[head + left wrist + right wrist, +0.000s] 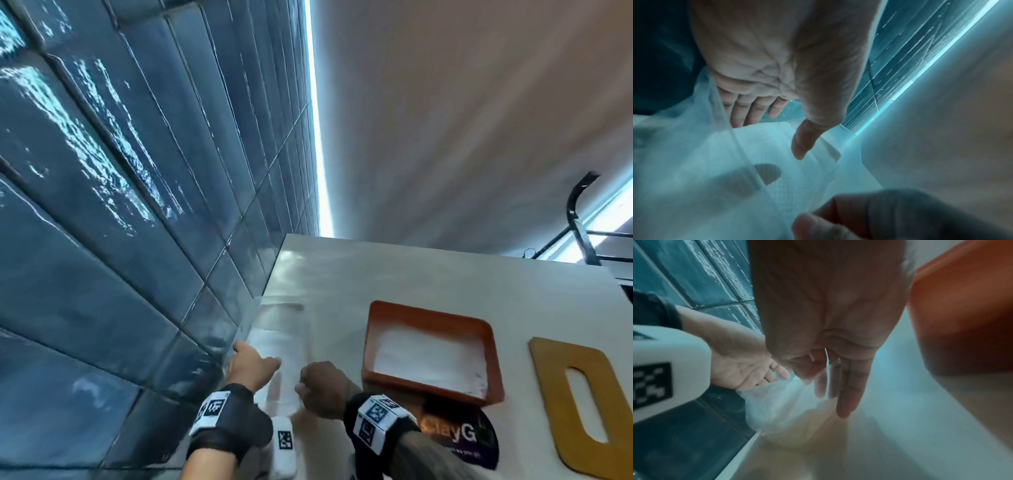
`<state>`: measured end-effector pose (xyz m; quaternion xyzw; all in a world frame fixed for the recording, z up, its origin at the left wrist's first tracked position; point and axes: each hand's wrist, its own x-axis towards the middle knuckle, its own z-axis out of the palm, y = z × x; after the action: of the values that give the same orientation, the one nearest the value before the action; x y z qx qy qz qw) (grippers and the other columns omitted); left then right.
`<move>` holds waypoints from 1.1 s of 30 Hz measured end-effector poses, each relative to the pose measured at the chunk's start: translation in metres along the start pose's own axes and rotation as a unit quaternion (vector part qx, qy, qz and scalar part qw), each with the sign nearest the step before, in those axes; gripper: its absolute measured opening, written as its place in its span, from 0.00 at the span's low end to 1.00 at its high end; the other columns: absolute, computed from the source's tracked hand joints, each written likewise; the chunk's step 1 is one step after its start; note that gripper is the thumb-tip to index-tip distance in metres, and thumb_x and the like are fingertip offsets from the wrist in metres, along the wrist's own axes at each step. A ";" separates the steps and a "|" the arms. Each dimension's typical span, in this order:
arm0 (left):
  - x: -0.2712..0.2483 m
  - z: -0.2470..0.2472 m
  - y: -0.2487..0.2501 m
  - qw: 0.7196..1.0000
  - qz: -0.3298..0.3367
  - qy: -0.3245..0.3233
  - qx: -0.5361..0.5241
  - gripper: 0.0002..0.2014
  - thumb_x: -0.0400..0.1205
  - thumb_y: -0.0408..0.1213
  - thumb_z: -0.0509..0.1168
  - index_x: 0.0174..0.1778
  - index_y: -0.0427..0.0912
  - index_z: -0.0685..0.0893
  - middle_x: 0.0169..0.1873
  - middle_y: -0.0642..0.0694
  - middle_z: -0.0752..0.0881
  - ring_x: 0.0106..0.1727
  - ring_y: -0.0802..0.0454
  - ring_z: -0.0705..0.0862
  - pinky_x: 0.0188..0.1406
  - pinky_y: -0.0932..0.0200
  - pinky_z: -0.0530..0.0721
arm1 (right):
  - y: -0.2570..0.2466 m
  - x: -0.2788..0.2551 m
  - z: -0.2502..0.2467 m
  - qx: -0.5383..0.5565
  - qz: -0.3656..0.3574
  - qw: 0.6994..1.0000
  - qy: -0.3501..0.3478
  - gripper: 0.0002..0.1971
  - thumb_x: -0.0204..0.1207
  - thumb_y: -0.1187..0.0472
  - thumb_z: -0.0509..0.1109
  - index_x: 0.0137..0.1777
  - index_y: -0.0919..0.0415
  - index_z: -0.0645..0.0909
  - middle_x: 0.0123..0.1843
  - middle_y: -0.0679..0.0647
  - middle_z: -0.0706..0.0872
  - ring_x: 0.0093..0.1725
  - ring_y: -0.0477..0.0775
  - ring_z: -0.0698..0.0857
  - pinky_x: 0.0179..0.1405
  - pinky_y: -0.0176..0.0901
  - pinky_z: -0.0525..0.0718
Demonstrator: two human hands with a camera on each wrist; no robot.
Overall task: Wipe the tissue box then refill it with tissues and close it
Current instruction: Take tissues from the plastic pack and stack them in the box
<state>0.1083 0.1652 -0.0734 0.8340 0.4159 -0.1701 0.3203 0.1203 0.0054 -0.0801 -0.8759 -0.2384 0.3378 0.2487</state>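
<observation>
Glossy blue tiled wall (102, 205); thin clear plastic bag (281, 339); smooth orange box (493, 346); matt wooden lid (582, 404)

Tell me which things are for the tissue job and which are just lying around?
For the job: orange box, wooden lid, tissue packet, left hand, right hand.

Lying about: purple sticker, black rack.

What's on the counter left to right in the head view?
Blue tiled wall → left hand → right hand → orange tissue box → wooden lid.
</observation>
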 end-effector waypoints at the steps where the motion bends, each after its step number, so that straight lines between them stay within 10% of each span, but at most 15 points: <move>1: 0.002 0.000 0.000 1.000 -0.003 0.004 -0.004 0.42 0.73 0.47 0.75 0.73 0.28 0.61 0.72 0.29 0.76 0.72 0.32 0.77 0.68 0.45 0.79 | 0.002 0.000 0.001 0.009 0.000 1.000 0.008 0.16 0.82 0.58 0.61 0.48 0.71 0.84 0.54 0.72 0.88 0.53 0.70 0.87 0.45 0.46 0.76; 6: 0.017 0.001 -0.003 0.998 -0.026 -0.022 -0.053 0.51 0.65 0.56 0.77 0.74 0.22 0.68 0.69 0.29 0.80 0.68 0.34 0.81 0.66 0.46 0.82 | 0.008 0.002 0.005 0.048 0.003 0.998 0.030 0.15 0.81 0.59 0.61 0.49 0.70 0.86 0.55 0.69 0.89 0.55 0.68 0.86 0.54 0.49 0.83; 15: 0.044 0.013 -0.019 0.977 -0.059 -0.131 -0.156 0.38 0.47 0.50 0.85 0.49 0.31 0.87 0.42 0.34 0.93 0.42 0.34 0.93 0.51 0.35 0.91 | 0.011 -0.003 0.011 0.106 0.037 0.993 0.039 0.15 0.80 0.60 0.60 0.49 0.70 0.85 0.54 0.67 0.90 0.50 0.65 0.88 0.44 0.41 0.77; 22: 0.029 -0.024 -0.003 0.945 -0.079 -0.137 -0.286 0.25 0.65 0.41 0.83 0.52 0.31 0.86 0.49 0.31 0.90 0.47 0.33 0.88 0.40 0.47 0.87 | 0.014 -0.003 0.013 0.184 0.064 0.979 0.065 0.11 0.82 0.60 0.58 0.62 0.58 0.74 0.57 0.63 0.88 0.47 0.60 0.89 0.47 0.51 0.90; 25: 0.056 -0.022 -0.015 0.928 -0.085 -0.164 -0.324 0.42 0.51 0.55 0.88 0.60 0.40 0.88 0.56 0.42 0.87 0.54 0.37 0.86 0.65 0.40 0.84 | 0.010 0.001 0.010 0.228 0.084 0.968 0.064 0.15 0.81 0.59 0.57 0.62 0.62 0.78 0.58 0.64 0.89 0.50 0.63 0.90 0.48 0.52 0.89; 28: 0.087 -0.014 -0.031 0.924 -0.086 -0.176 -0.328 0.50 0.48 0.60 0.88 0.66 0.42 0.85 0.66 0.42 0.87 0.69 0.38 0.83 0.74 0.40 0.77 | -0.001 -0.001 -0.004 0.394 0.096 0.911 0.067 0.25 0.85 0.44 0.57 0.55 0.68 0.82 0.51 0.64 0.92 0.39 0.63 0.91 0.35 0.48 0.89; 30: 0.067 -0.023 -0.024 0.918 -0.087 -0.197 -0.334 0.51 0.48 0.59 0.88 0.66 0.39 0.85 0.62 0.37 0.89 0.66 0.35 0.86 0.72 0.38 0.80 | -0.008 -0.001 -0.015 0.536 0.110 0.837 -0.004 0.41 0.77 0.27 0.56 0.63 0.67 0.81 0.51 0.65 0.92 0.28 0.63 0.89 0.22 0.43 0.87; 33: 0.029 -0.028 -0.010 0.903 -0.082 -0.234 -0.351 0.44 0.51 0.49 0.89 0.60 0.30 0.87 0.53 0.27 0.91 0.50 0.30 0.91 0.55 0.34 0.89 | -0.015 0.003 -0.025 0.596 0.121 0.789 -0.081 0.52 0.61 0.16 0.63 0.71 0.59 0.78 0.56 0.64 0.91 0.36 0.62 0.91 0.27 0.41 0.87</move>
<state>0.1180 0.2053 -0.0723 0.5662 0.4287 -0.2292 0.6657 0.1360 0.0121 -0.0564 -0.5448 0.0994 0.5097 0.6584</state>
